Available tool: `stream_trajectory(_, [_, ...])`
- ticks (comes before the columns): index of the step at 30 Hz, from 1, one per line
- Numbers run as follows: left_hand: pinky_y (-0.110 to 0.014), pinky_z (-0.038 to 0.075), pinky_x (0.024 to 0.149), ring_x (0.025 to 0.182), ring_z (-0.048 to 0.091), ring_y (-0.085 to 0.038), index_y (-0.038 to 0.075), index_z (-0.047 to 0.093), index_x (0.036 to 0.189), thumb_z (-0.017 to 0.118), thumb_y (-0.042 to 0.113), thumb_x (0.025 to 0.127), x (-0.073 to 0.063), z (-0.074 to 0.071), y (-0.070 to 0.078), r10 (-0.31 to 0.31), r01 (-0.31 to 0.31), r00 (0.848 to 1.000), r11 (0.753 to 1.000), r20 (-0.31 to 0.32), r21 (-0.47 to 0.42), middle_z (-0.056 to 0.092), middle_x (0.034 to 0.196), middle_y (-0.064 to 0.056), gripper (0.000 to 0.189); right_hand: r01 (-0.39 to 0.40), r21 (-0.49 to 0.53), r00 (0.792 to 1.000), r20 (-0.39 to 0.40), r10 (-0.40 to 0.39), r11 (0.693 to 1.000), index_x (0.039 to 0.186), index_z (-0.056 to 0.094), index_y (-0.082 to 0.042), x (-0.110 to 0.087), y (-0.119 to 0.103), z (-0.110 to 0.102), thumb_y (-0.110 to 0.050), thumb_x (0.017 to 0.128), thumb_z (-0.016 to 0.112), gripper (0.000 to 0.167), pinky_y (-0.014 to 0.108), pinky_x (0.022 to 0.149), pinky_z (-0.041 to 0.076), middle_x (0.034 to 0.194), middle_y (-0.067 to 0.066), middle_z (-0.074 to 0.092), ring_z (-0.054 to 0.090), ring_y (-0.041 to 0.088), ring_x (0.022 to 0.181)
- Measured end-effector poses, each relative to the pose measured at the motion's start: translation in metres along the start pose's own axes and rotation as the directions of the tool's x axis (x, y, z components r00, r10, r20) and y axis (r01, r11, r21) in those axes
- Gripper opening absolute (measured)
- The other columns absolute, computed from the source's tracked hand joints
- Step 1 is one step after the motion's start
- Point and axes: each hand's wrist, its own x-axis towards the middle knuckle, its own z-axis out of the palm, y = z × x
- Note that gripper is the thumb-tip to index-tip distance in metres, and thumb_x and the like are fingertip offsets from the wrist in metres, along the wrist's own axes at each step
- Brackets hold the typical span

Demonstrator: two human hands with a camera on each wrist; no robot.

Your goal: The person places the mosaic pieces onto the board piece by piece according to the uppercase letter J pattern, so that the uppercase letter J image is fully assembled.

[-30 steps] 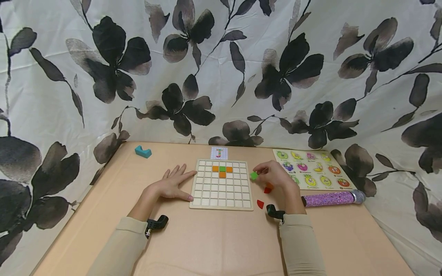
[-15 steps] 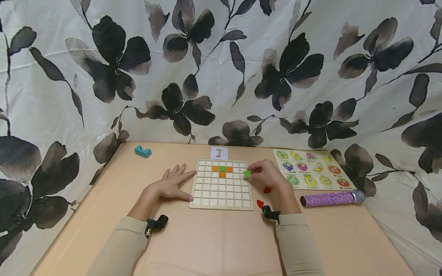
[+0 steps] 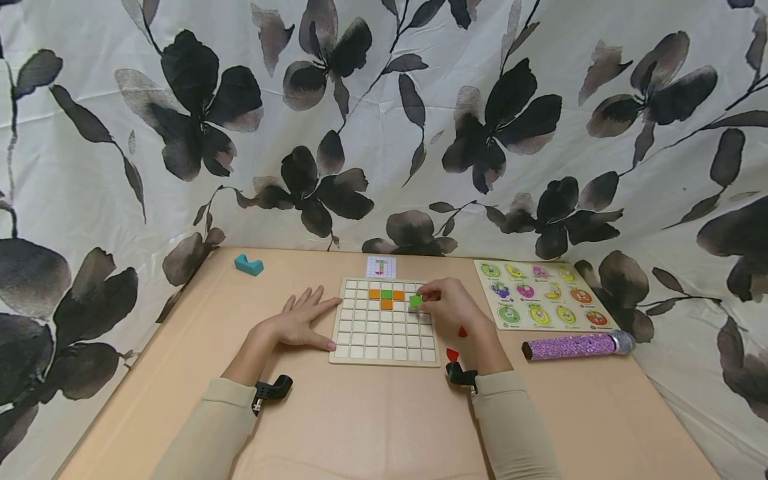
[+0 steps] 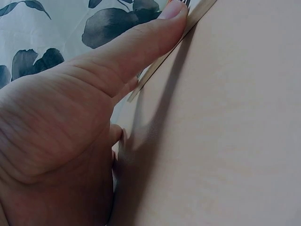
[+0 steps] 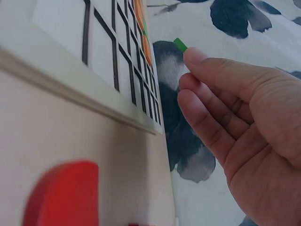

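Observation:
My right hand (image 3: 451, 305) pinches a small green square tile (image 3: 415, 301) over the right side of a pale grid board (image 3: 384, 337). In the right wrist view the tile (image 5: 180, 45) sticks out past the thumb tip. My left hand (image 3: 299, 321) lies with fingers spread at the board's left edge, thumb and forefinger touching it; the left wrist view shows the thumb (image 4: 155, 40) on the rim. Near the top of the grid, an orange tile (image 3: 375, 293), a green tile (image 3: 387, 293) and another orange tile (image 3: 399, 295) form a row, with one orange tile (image 3: 387, 305) below the green.
A small pattern card (image 3: 381, 267) lies behind the board. Red pieces (image 3: 453, 355) are scattered to its right. Farther right are a fruit picture sheet (image 3: 540, 297) and a glittery purple microphone (image 3: 570, 346). A teal block (image 3: 249, 265) sits at the back left, before a floral cloth (image 3: 384, 133).
My right hand has carried the green tile leftward, from beside the board to over its right columns. The left hand stays at the board's left edge.

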Motion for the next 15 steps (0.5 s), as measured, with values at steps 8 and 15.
stream_trajectory(8, [-0.073, -0.007, 0.123, 0.160, -0.008, -0.049, 0.025, 0.033, 0.164, 0.083, 0.063, 0.078, 0.001, 0.000, 0.000, 0.002, -0.002, 1.000, 1.000, -0.002, 0.004, 0.000, 0.174, -0.024, 0.107, 0.005, 0.036, 1.000, 0.019, -0.006, 0.999, 0.109, 0.079, -0.010, 0.004, -0.010, 0.013, -0.006, 0.086, 0.084, 0.024, 0.026, 0.073, 0.053, 0.089, 0.004, 0.069, 0.061, 0.021, 0.083])
stream_trajectory(15, [-0.073, -0.007, 0.123, 0.160, -0.007, -0.049, 0.024, 0.032, 0.165, 0.082, 0.064, 0.078, 0.000, 0.000, 0.000, 0.001, -0.001, 1.000, 1.000, -0.001, 0.013, 0.000, 0.174, -0.024, 0.108, 0.017, 0.041, 0.998, 0.053, -0.019, 0.999, 0.113, 0.078, -0.006, 0.007, -0.015, 0.020, -0.007, 0.087, 0.084, 0.026, 0.025, 0.072, 0.053, 0.091, 0.004, 0.070, 0.061, 0.019, 0.084])
